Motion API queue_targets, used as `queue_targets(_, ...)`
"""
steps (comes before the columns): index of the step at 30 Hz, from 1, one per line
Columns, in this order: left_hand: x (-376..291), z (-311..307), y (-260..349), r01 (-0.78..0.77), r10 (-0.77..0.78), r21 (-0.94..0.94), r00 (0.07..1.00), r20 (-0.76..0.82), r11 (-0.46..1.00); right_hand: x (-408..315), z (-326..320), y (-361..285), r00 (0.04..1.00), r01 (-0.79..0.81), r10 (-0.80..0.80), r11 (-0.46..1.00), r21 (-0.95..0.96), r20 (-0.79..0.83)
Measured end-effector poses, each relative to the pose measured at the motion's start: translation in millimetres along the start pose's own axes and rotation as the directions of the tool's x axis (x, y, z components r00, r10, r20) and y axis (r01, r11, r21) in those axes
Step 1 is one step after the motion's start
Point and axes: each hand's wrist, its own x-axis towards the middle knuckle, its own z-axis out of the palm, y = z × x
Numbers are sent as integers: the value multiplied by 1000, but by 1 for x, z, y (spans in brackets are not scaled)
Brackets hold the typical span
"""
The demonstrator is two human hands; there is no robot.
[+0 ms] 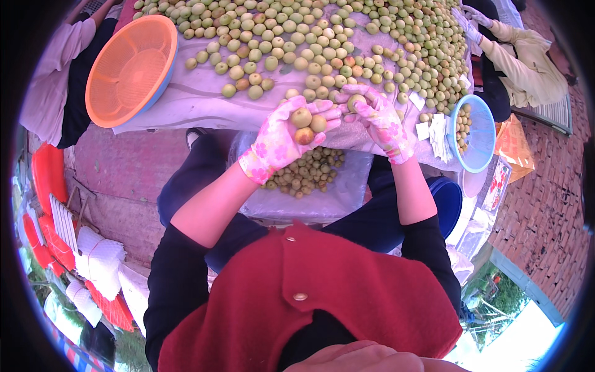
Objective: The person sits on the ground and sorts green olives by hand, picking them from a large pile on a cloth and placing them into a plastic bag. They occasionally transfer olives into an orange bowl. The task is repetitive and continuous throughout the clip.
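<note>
My left hand [274,139], in a pink floral glove, is palm up with three small round fruits [302,118] resting in it. One of those fruits is browner than the others. Between the thumb and fingers of my right hand [383,123], gloved alike, is a single greenish fruit [356,103]. Both hands are over the near edge of a cloth-covered table [195,102]. A broad spread of similar green-yellow fruits [316,49] lies on the cloth beyond them. Below my hands, between my knees, more fruits [302,174] sit in a container lined with clear plastic [297,204].
An orange colander [130,69] nested in a blue basin stands at the table's left. At the right are a light blue basin [483,135] with some fruits and white paper slips [438,135]. People sit at both sides; one wears white gloves [467,25]. A dark blue bucket [448,204] stands beside my leg.
</note>
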Motion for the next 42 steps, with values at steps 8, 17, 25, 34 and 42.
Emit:
queue_targets(8,-6,2,2,-35,40,52,994,-98,998,1,-35,1,956,-40,-91,902,-430,-281)
queue_targets(17,-5,10,31,-341,407,230,829,-384,912,28,-86,47,979,99,-200,601,-793,-29)
queue_targets(25,-15,23,48,-380,416,170,829,-374,909,7,-67,12,912,-148,397,563,-813,108)
queue_targets(34,-18,24,55,-444,484,192,797,-363,875,42,-36,41,969,126,-245,544,-830,-13)
queue_targets(42,-19,25,55,-448,486,187,802,-349,874,53,-39,49,994,76,-96,304,-950,49)
